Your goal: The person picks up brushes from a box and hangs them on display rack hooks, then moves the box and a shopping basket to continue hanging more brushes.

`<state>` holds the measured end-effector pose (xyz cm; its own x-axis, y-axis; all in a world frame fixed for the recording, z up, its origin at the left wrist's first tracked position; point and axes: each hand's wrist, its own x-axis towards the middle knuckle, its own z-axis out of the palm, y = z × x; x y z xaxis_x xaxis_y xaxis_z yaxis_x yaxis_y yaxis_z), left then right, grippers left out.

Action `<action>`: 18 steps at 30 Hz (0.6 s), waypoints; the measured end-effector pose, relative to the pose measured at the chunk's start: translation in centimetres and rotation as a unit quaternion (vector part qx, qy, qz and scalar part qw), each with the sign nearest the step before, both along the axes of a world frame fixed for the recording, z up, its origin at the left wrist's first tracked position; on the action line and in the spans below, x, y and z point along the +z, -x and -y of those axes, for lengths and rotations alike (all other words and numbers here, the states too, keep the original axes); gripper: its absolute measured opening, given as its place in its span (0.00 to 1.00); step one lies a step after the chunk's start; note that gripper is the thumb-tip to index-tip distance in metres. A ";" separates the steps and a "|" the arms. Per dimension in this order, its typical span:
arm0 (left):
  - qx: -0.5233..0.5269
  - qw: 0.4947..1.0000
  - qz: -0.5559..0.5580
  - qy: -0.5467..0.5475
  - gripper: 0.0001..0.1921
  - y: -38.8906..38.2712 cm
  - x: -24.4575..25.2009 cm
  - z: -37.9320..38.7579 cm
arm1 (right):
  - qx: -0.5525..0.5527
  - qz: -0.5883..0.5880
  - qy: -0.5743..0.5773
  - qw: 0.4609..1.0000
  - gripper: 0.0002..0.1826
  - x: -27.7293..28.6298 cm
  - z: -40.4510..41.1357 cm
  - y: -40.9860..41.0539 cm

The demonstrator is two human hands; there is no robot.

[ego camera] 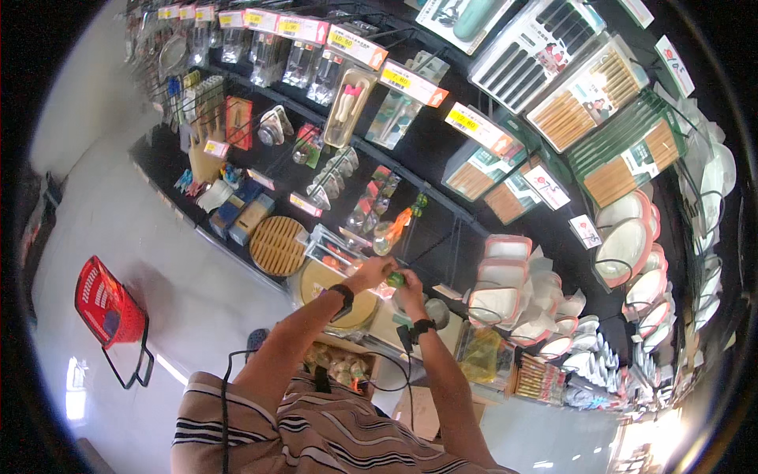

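Observation:
Both of my hands meet in front of the lower part of a shop display rack. Between them is a small green item [395, 279], whose exact kind I cannot make out. My left hand [374, 272] reaches it from the left, its fingertips close to the item's upper side. On the right, my right hand [410, 290] has its fingers around the item's edge. Just above hang orange-and-green packaged goods [398, 228] on a hook. A slatted round bamboo mat [278, 246] lies left of my hands, and a round wooden board [355, 302] is partly hidden behind my left wrist.
A red shopping basket [112, 308] with a black handle stands on the floor at left. Pink-rimmed dishes [500, 278] and packs of chopsticks [586, 95] fill the right side. Below the rack is an open cardboard box [343, 364] of packed goods. Cables hang near my arms.

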<state>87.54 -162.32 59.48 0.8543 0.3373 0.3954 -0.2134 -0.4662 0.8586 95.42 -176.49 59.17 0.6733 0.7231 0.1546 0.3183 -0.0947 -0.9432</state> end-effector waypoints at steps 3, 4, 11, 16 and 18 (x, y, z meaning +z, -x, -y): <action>-0.053 0.996 0.060 0.042 0.03 0.0 -0.7 -0.5 | 0.000 -0.032 -0.026 0.999 0.08 1.4 0.0 0.5; -0.053 0.997 0.057 -0.011 0.05 -0.2 -0.5 -0.4 | 0.013 -0.138 -0.069 0.988 0.08 1.6 0.1 0.4; 0.029 0.998 0.057 0.027 0.05 -2.5 0.0 -0.2 | -0.002 -0.271 -0.138 0.953 0.13 -1.1 -1.4 -2.0; 0.007 0.994 0.045 0.095 0.06 -4.0 0.1 0.1 | -0.076 -0.453 -0.240 0.855 0.10 -2.2 -1.6 -3.1; -0.018 0.990 0.062 0.128 0.05 -5.9 -0.1 0.3 | -0.106 -0.475 -0.244 0.839 0.07 -1.8 -1.3 -4.1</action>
